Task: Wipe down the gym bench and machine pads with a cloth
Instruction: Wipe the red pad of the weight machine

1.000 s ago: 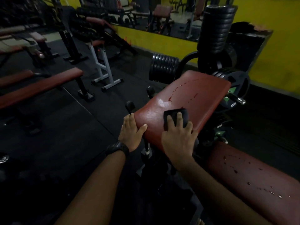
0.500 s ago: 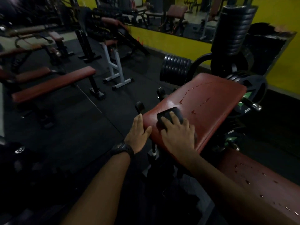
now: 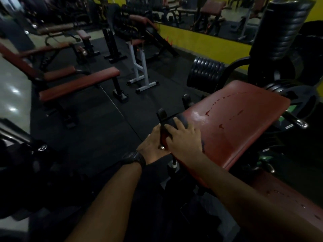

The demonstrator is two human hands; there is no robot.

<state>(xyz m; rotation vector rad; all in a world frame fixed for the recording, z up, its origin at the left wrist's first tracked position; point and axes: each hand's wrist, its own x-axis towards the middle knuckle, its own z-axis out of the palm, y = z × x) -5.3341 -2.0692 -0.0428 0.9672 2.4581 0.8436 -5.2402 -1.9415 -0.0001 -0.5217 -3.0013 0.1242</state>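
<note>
Nearest, btm right: a long dark-red vinyl bench pad (image 3: 288, 201) w/ water droplets scattered on it. Both forearms reach fwd from the btm of view, w/ a black wristwatch (image 3: 133, 158) on the left wrist.

The left hand (image 3: 150, 144) rests against the near left corner of the big red vinyl machine pad (image 3: 244, 130). Its fingers lie straight along the edge, gripping nothing, and it's partly hidden by the right hand (image 3: 184, 138). That hand lies flat, fingers spread & fairly straight. It presses a small dark folded cloth (image 3: 177, 120) onto the pad's near left end. The cloth pokes out past the fingertips, right at the pad's left edge.

Pad surface: a glossy wet patch just beyond the cloth, then a line of droplets + a few streaks toward the far end.

Floor is black rubber matting (image 3: 90, 130), w/ a pale polished strip at far left. Mid-room left: a flat red-topped bench on black legs (image 3: 78, 84), more red-padded benches behind it. Centre: a white metal rack stand (image 3: 139, 67).

Beyond the pad: a row of black weight plates (image 3: 206, 74) by a curved black frame, and a taller stack of black plates (image 3: 286, 28) at right. A chrome bar end (image 3: 301, 123) sticks out on the pad's right.

At the back, a yellow wall (image 3: 201, 44) w/ a mirror (image 3: 192, 16) above it, reflecting more machines. Light is dim & far detail is blurry.
</note>
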